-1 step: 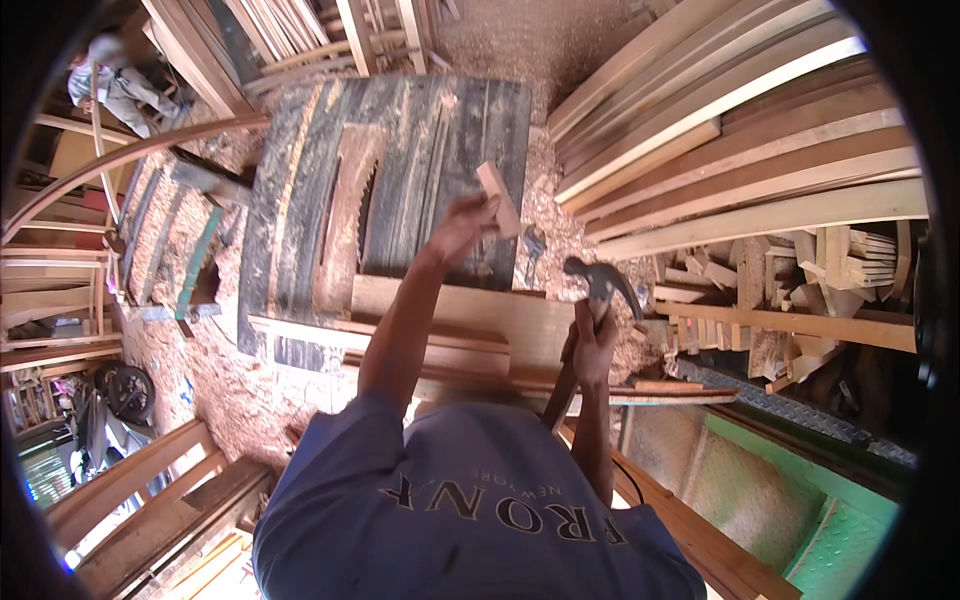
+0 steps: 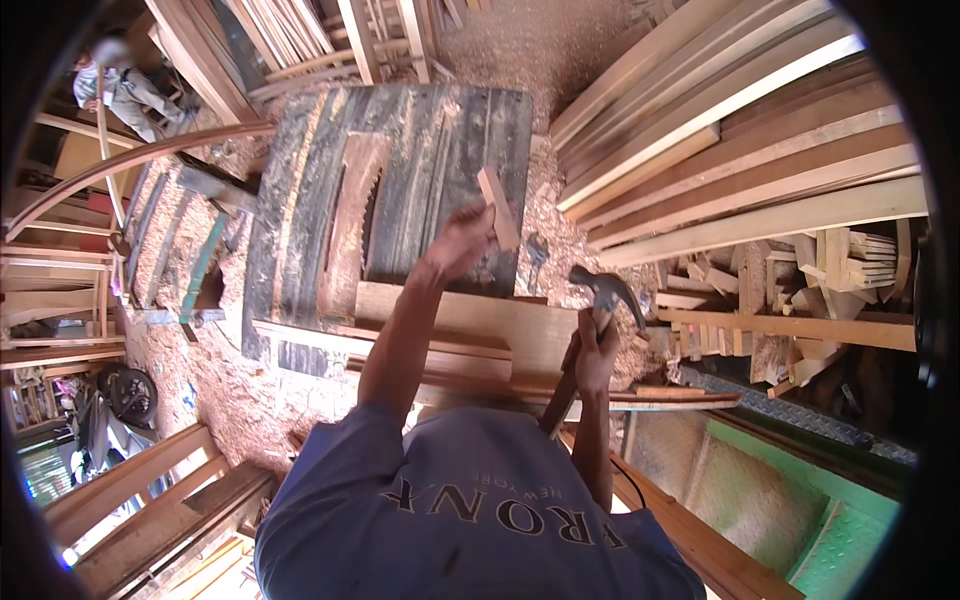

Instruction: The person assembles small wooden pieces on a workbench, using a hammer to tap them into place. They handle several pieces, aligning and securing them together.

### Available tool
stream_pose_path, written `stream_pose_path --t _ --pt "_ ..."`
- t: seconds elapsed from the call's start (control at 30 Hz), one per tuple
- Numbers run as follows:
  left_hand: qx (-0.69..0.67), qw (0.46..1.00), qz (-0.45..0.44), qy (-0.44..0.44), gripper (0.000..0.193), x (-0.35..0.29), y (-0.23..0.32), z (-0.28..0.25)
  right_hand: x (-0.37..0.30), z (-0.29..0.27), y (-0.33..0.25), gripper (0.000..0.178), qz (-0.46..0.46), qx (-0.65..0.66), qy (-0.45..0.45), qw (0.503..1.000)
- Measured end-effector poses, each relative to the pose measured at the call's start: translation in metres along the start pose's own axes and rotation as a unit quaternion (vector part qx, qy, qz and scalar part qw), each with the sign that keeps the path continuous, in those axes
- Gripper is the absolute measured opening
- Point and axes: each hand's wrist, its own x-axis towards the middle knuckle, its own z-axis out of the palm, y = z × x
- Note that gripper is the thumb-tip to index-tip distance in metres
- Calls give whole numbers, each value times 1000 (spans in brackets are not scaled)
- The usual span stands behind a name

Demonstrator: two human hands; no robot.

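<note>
My left hand (image 2: pixel 463 243) reaches out over the dark, worn tabletop (image 2: pixel 450 135), fingers closed on a small wooden block (image 2: pixel 498 210). The block is pale, short and squared, held tilted above the surface. Nearer my body on the right, my right hand (image 2: pixel 597 362) grips a claw hammer (image 2: pixel 607 291) just below its dark metal head. A brown length, which looks like its handle, runs down toward my shirt. Between me and the tabletop lies a wide pale board (image 2: pixel 545 335), with a narrower reddish wood piece (image 2: pixel 470 362) along its near side.
A toothed saw blade (image 2: pixel 371 205) shows in a slot beside a reddish wooden strip (image 2: pixel 350 230) on the tabletop. Long planks (image 2: pixel 740 170) are stacked at right, with offcuts (image 2: pixel 790 270) below them. Shavings (image 2: pixel 185 370) cover the floor. Another person (image 2: pixel 125 88) is at far left.
The view has shifted slightly, so the tabletop sits a little lower and to the right. Both hands keep their holds on the block and hammer.
</note>
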Motion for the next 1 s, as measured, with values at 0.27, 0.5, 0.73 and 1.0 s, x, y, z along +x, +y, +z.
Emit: stream_pose_path --t 0.27,0.5,0.73,1.0 --pt "-21 986 -4 -168 47 -48 43 70 -4 -9 -1 13 -78 59 -29 995" --pt "-17 985 -20 -173 60 -80 43 77 -27 -7 -5 13 -79 79 -40 993" --pt "-4 995 -23 -101 58 -97 33 69 -53 -3 5 14 -77 74 -40 993" --pt "250 967 -42 13 34 -107 5 56 -79 -15 22 19 -52 39 -20 998"
